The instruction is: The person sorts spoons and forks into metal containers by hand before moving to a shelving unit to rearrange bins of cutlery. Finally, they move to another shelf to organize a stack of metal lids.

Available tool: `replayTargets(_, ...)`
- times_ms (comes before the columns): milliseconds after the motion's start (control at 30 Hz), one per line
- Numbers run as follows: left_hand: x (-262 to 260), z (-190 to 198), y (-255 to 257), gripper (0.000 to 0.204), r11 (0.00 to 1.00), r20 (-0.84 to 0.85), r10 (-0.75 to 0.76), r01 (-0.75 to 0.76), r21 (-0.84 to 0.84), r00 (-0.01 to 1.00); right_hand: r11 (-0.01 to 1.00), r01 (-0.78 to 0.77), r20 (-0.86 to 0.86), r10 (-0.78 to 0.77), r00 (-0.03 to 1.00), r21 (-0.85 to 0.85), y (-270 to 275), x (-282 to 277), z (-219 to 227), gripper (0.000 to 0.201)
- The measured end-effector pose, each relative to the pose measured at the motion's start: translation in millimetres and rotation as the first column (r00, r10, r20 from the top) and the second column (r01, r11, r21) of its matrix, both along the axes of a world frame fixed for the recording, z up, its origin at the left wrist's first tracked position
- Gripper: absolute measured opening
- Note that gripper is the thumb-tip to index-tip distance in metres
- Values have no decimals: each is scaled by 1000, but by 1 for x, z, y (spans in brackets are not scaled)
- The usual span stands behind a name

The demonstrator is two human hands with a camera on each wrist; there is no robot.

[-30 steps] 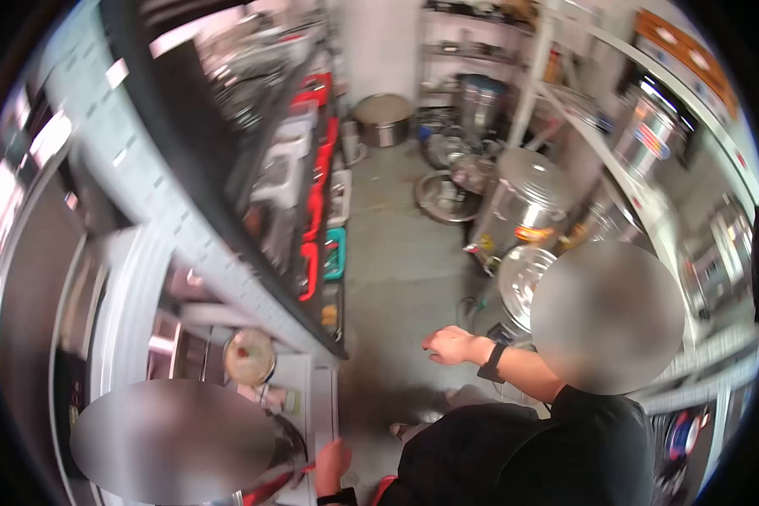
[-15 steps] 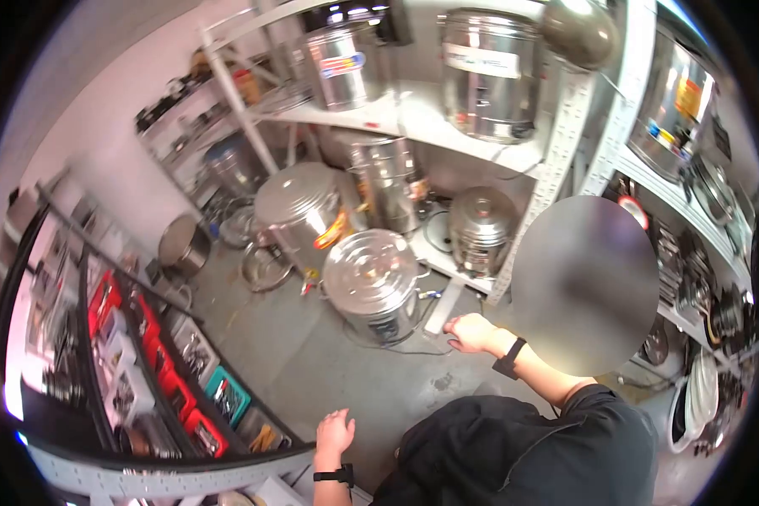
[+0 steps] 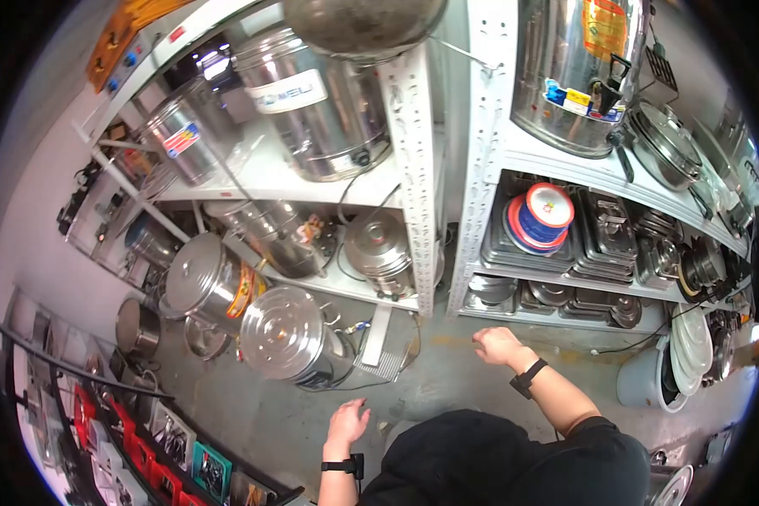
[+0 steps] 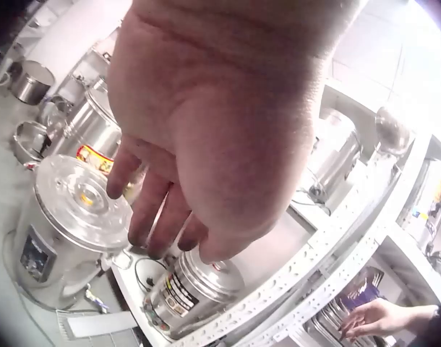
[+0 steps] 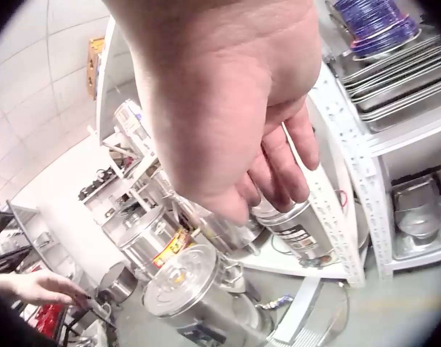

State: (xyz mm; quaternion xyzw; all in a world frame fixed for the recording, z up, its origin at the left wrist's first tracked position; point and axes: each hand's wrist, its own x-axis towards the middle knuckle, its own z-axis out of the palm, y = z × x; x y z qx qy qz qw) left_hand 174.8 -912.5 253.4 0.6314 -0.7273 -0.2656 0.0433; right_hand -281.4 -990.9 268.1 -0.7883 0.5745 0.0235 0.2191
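Observation:
My left hand [image 3: 347, 423] hangs in front of my body, its fingers loosely bent and nothing in it. Farther right, my right hand [image 3: 497, 347] is held out over the floor, also holding nothing. A large lidded steel pot [image 3: 283, 334] on the floor is nearest to the left hand, with air between them. In the left wrist view the palm [image 4: 213, 137] shows bare, fingers relaxed. The right palm [image 5: 213, 123] looks just as bare in its own wrist view. Black bands circle both wrists.
White metal shelves [image 3: 409, 181] ahead carry steel drums and pots. The right-hand shelf holds blue-and-red rimmed plates [image 3: 540, 218] over stacked trays. A white bucket [image 3: 641, 379] stands right; a rack with red and teal bins [image 3: 211, 469] is lower left. A cable trails on the floor.
The view has swung right, from the aisle by the bin rack to the steel pots and shelves. The left hand has come away from the rack side; both hands remain without anything in them.

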Motion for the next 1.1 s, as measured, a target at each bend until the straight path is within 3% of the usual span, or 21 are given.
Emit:
replayTargets(167,-42,-4,-58,44,976,79,-152,136,171,985,982,166,88,-158,984,-93,-11,-40,17,33)
replayTargets(233,-61,-8,-82,43,940,72,-315,300,164,946,963,252,80,-245,966,-100,-8,-52,22,33)
replayTargets(333,-95,1,-124,41,890,55,-431,415,190,901,910,397,122,-383,916,-121,8,-67,33,33)
replayTargets(400,-117,7,-152,39,813,11,-581,580,55,814,859,491,137,-474,870,-149,16,-81,37,40)
replayTargets(500,-150,28,-191,39,767,99,-641,641,43,761,804,527,80,-527,846,-276,11,-109,50,48)
replayTargets(600,-170,48,-203,36,812,-15,-569,560,-165,822,691,549,202,-521,829,-470,-17,-150,59,64)
replayTargets(633,-176,53,-202,36,817,-14,-561,551,-167,828,624,544,253,-496,831,-561,-31,-167,59,68)
replayTargets(733,-195,51,-189,39,904,-50,-403,388,-180,914,564,554,334,-450,828,-613,-75,-210,74,78)
replayTargets(767,-200,46,-180,39,913,-54,-381,366,-179,923,567,537,301,-459,836,-625,-91,-224,72,81)
replayTargets(867,-215,29,-142,42,990,33,-134,132,39,990,577,441,288,-341,895,-688,-134,-258,82,90)
replayTargets(1000,-240,-8,-98,43,985,84,-86,72,155,993,707,486,334,-357,872,-514,-176,-280,94,107)
replayTargets(1067,-263,-2,-86,43,985,61,-23,13,173,998,758,370,151,-345,926,-537,-188,-283,91,121)
replayTargets(1100,-274,2,-80,44,983,31,23,-29,181,999,770,353,150,-324,934,-531,-194,-285,91,121)
